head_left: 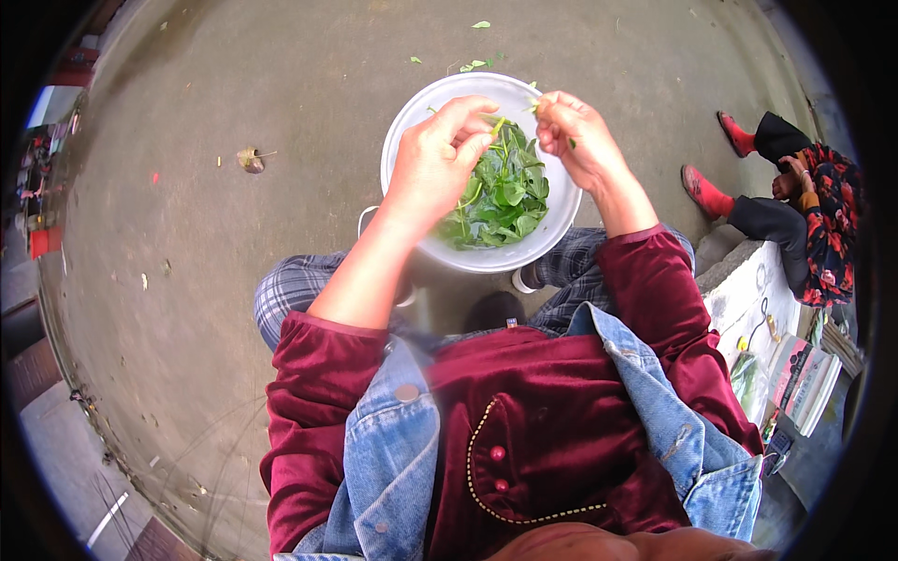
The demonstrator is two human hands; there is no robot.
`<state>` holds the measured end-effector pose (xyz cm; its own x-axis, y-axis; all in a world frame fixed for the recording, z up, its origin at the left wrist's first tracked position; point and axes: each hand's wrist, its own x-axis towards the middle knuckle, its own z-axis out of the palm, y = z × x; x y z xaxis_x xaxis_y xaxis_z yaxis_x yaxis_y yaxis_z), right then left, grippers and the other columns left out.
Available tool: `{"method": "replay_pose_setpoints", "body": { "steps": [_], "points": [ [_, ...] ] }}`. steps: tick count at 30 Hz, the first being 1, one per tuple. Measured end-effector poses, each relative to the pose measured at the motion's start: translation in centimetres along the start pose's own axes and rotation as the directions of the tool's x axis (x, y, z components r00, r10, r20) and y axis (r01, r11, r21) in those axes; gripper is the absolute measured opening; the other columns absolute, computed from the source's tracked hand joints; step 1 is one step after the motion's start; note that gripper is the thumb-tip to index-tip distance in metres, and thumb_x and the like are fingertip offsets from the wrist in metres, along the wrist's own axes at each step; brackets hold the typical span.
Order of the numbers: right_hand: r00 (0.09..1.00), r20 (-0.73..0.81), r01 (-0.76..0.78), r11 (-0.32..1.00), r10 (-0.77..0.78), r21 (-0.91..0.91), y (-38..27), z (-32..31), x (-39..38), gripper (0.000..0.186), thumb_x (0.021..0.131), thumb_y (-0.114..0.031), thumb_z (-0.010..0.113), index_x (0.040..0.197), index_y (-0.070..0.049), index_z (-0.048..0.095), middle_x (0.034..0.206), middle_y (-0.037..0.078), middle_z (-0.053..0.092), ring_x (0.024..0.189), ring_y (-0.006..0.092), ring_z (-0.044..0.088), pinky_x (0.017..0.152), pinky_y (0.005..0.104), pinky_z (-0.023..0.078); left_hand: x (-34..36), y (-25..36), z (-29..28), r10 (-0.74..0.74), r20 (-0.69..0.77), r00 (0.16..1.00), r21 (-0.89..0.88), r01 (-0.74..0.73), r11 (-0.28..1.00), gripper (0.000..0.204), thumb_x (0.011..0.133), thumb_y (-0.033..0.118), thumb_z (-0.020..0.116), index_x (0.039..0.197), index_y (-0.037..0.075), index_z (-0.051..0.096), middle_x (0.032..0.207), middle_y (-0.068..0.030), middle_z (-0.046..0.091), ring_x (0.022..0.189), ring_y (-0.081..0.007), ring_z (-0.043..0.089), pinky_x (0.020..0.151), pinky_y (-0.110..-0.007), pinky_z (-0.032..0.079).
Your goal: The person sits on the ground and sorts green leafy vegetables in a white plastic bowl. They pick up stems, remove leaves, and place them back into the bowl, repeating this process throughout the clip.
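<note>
A pale, round basin (561,206) sits in front of me between my knees. Leafy greens (513,192) with thin stems lie heaped inside it, and the bottom looks wet. Over the basin's left side, my left hand (435,159) is closed, with a yellow-green stem (499,124) at its thumb and fingertips. My right hand (573,136) hovers over the right rim, its thumb and forefinger pinching a small pale-green bit of the plant (534,103). The hands are apart from each other. A small leaf scrap also shows against the right palm.
Scattered leaf scraps (475,65) lie on the concrete floor (281,93) beyond the basin. A dry brown leaf (251,160) is off to the left. To the right, a person in red shoes (708,192) sits near a low white block (748,290) with bags (800,383) beside it.
</note>
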<state>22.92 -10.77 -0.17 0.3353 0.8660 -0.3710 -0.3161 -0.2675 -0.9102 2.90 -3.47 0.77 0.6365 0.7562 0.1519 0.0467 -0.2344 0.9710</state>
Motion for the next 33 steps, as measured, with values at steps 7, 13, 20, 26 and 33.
{"method": "replay_pose_setpoints", "body": {
  "steps": [7,13,20,26,33],
  "points": [
    [0.945,-0.306,-0.040,0.893,-0.112,-0.449,-3.0,-7.4,2.8,0.014,0.086,-0.018,0.063,0.091,-0.006,0.058,0.079,0.001,0.057,0.069,0.0145,0.055,0.063,0.0282,0.047,0.2,-0.6,-1.1,0.110,0.208,0.972,0.310,-0.172,0.935,0.027,0.080,0.001,0.065,0.104,0.011,0.068,0.117,-0.0087,0.061,0.109,-0.0245,0.058,0.089,-0.033,0.050],
    [0.786,-0.024,-0.096,-0.084,-0.618,-0.992,1.1,-6.2,3.2,0.052,0.076,-0.008,0.059,0.128,-0.012,0.053,0.129,0.017,0.051,0.122,0.0305,0.046,0.101,0.0390,0.040,0.9,0.5,-2.4,0.148,0.069,0.987,0.258,-0.161,0.953,0.027,0.079,0.004,0.067,0.104,0.012,0.068,0.118,-0.0091,0.061,0.111,-0.0246,0.058,0.095,-0.035,0.047],
    [0.864,0.492,0.504,0.214,-0.111,-0.837,8.5,3.9,2.5,0.040,0.076,-0.009,0.063,0.116,-0.008,0.060,0.105,0.016,0.061,0.102,0.0344,0.059,0.088,0.0424,0.048,1.2,1.7,-3.9,0.181,0.058,0.982,0.134,-0.187,0.973,0.024,0.079,0.004,0.066,0.102,0.009,0.068,0.109,-0.0085,0.065,0.106,-0.0230,0.060,0.094,-0.034,0.046],
    [0.648,0.687,0.759,-0.208,0.327,-0.617,17.9,8.8,1.8,0.053,0.078,-0.016,0.062,0.130,-0.017,0.050,0.146,0.013,0.034,0.138,0.0301,0.027,0.110,0.0509,0.025,1.6,1.4,-4.5,0.169,0.047,0.985,0.137,-0.174,0.975,0.021,0.079,0.005,0.065,0.100,0.007,0.069,0.103,-0.0092,0.065,0.098,-0.0217,0.062,0.087,-0.032,0.049],
    [0.750,0.428,0.661,-0.584,0.505,-0.471,18.1,2.9,5.2,0.046,0.089,-0.023,0.054,0.134,-0.022,0.047,0.150,0.006,0.031,0.140,0.0242,0.025,0.114,0.0518,0.012,2.4,0.6,-5.0,0.217,0.004,0.976,0.077,-0.216,0.973,0.020,0.076,0.007,0.060,0.093,0.006,0.069,0.091,-0.0142,0.065,0.084,-0.0301,0.064,0.077,-0.037,0.052]
  ]
}}
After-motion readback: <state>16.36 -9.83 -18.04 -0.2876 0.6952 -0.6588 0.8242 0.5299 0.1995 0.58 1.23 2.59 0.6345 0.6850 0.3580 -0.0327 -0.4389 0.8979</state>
